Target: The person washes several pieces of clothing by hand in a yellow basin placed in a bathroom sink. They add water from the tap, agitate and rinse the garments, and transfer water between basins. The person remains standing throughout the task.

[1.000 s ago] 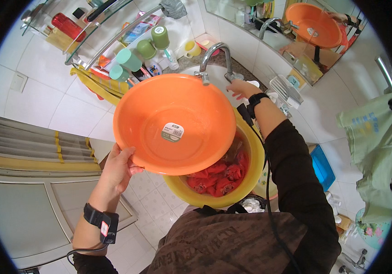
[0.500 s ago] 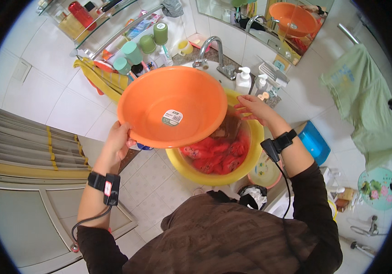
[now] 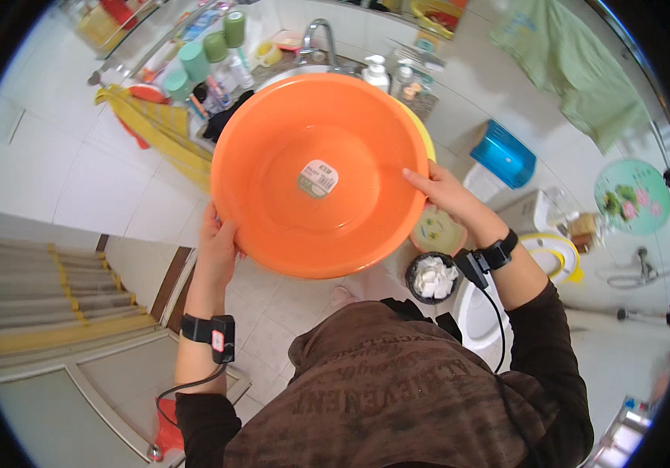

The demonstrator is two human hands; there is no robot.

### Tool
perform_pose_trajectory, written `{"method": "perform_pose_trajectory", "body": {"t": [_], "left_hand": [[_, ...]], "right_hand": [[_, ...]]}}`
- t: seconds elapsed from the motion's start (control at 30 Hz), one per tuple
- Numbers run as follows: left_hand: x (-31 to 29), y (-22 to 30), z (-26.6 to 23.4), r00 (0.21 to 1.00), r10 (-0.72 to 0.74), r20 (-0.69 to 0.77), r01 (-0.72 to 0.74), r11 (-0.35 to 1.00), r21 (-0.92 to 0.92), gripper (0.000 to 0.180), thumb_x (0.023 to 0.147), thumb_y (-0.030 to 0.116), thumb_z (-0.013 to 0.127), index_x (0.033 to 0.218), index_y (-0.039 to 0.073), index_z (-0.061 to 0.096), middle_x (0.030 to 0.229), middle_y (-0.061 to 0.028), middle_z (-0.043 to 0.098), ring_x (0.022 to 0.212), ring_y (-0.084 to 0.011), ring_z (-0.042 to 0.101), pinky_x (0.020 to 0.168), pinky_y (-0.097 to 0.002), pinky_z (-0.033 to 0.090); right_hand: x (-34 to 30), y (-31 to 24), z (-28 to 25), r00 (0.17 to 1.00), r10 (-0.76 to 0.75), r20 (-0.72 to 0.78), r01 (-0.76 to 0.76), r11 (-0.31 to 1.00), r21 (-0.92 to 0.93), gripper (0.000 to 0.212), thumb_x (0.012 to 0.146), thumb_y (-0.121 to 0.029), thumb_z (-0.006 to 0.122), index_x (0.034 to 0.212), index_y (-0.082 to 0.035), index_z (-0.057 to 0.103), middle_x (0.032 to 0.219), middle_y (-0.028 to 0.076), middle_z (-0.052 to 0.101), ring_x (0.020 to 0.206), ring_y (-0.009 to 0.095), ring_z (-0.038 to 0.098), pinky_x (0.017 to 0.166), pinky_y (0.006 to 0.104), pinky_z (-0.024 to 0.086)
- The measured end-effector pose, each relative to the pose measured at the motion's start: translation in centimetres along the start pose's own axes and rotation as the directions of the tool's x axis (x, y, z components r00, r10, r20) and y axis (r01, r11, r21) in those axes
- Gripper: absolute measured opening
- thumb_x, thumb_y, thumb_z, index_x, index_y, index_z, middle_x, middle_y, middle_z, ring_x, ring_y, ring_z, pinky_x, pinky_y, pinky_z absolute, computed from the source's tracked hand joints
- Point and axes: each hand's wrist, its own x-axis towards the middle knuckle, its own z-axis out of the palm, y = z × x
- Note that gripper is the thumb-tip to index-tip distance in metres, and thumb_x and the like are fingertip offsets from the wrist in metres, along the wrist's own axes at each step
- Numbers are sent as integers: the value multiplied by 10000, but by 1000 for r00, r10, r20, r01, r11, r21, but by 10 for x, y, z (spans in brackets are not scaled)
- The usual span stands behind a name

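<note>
An orange plastic basin (image 3: 272,210) with a label on its inner bottom is held up in front of me. My left hand (image 3: 218,243) grips its lower left rim. On the right rim is my right hand (image 3: 446,193), thumb over the edge and fingers beneath. Behind the basin, only the edge of a yellow basin (image 3: 424,134) shows; its contents are hidden. The sink and chrome faucet (image 3: 319,37) lie just beyond the orange rim.
Cups, bottles and soap pumps (image 3: 375,72) line the counter. A yellow towel (image 3: 155,129) hangs at left, a green towel (image 3: 569,66) at right. A bin with white paper (image 3: 434,278) and a toilet (image 3: 481,316) are at right; a blue container (image 3: 504,153) is on the wall.
The orange basin has come closer and now covers most of the yellow basin with red cloth. My right hand, free before, has taken its right rim. The view has turned right.
</note>
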Motion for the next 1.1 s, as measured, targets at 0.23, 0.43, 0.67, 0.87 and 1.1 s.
{"method": "perform_pose_trajectory", "body": {"t": [0.23,0.43,0.67,0.87,1.1], "left_hand": [[38,-7,101,954,-34,297,9,996,87,346,895,88,497,1223,23,410,855,-54,592,527,-85,519,426,-222,416],[30,-42,190,912,-26,409,53,997,-55,383,894,113,539,1238,42,388,960,-53,591,595,-85,568,466,-204,458],[8,-88,286,737,-221,639,124,973,194,371,903,140,545,1247,102,411,897,-21,605,556,-85,524,500,-228,423],[-2,-140,378,607,-370,703,287,927,240,504,922,211,568,1358,92,346,989,-48,626,709,-116,607,591,-243,472],[3,-192,319,644,-531,550,335,843,421,507,926,323,564,1309,27,416,1206,-90,574,965,-170,597,776,-307,445]], "right_hand": [[-80,29,-73,933,-17,-360,85,981,175,413,911,-297,569,1224,-32,526,998,35,646,781,81,608,627,219,488],[-129,85,-130,853,69,-517,27,984,175,433,916,-250,552,1278,-21,488,1122,49,622,919,106,620,728,247,516],[-223,173,-165,666,108,-738,179,937,299,354,871,-152,592,1182,-8,506,987,48,626,811,119,620,676,255,511],[-280,240,-203,549,279,-788,359,772,524,347,830,-43,554,1169,-19,478,1092,79,589,968,173,599,846,289,497],[-281,305,-216,405,403,-821,319,779,540,247,799,-56,568,1044,-40,539,958,53,621,793,135,611,657,247,500]]}}
